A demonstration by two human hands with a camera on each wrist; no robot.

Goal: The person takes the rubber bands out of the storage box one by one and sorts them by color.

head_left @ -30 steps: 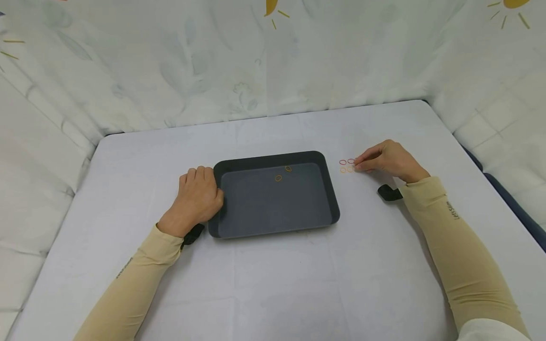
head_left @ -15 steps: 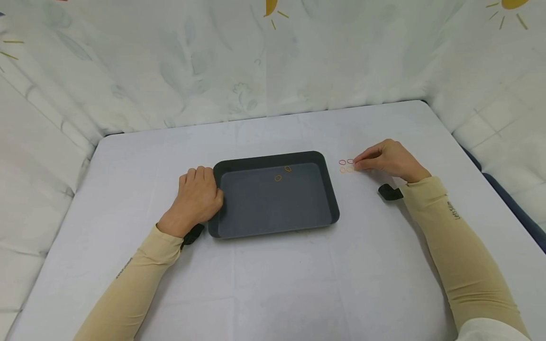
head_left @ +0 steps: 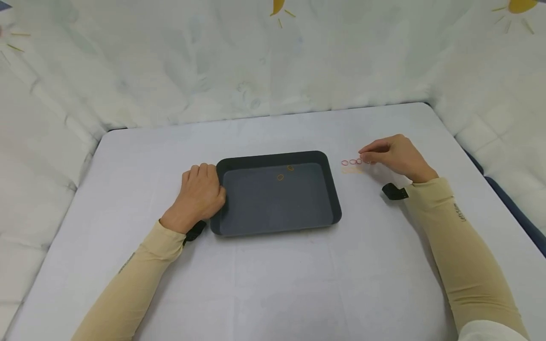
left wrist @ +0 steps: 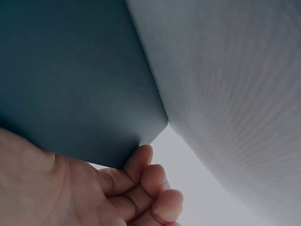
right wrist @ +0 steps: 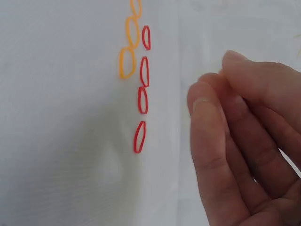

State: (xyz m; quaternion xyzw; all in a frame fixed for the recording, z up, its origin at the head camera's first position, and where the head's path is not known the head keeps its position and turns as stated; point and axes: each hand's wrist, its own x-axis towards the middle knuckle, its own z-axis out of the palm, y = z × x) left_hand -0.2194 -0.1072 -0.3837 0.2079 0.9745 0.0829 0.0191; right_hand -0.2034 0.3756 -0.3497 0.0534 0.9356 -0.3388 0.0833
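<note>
My left hand (head_left: 198, 196) grips the left wall of a dark grey rectangular tray (head_left: 273, 230); in the left wrist view its curled fingers (left wrist: 141, 162) are at the tray's edge. Two thin orange rubber bands lie inside, one (head_left: 280, 177) slightly nearer than the other (head_left: 290, 167). My right hand (head_left: 396, 154) is over the right end of a row of several red rubber bands (right wrist: 143, 100). Its fingers are loosely bent, and nothing shows between them. Beside the red row, three orange bands (right wrist: 127, 62) lie in a line, the farthest cut off by the right wrist view.
A white cloth (head_left: 277, 284) covers the table under the tray and bands. Pale patterned curtains (head_left: 204, 71) hang behind the table and along both sides. A black wrist device (head_left: 394, 192) sits under my right wrist.
My right hand has moved a little right and up from the bands. More red bands now show in the row. The left hand keeps its grip on the tray; the head view shifted slightly.
</note>
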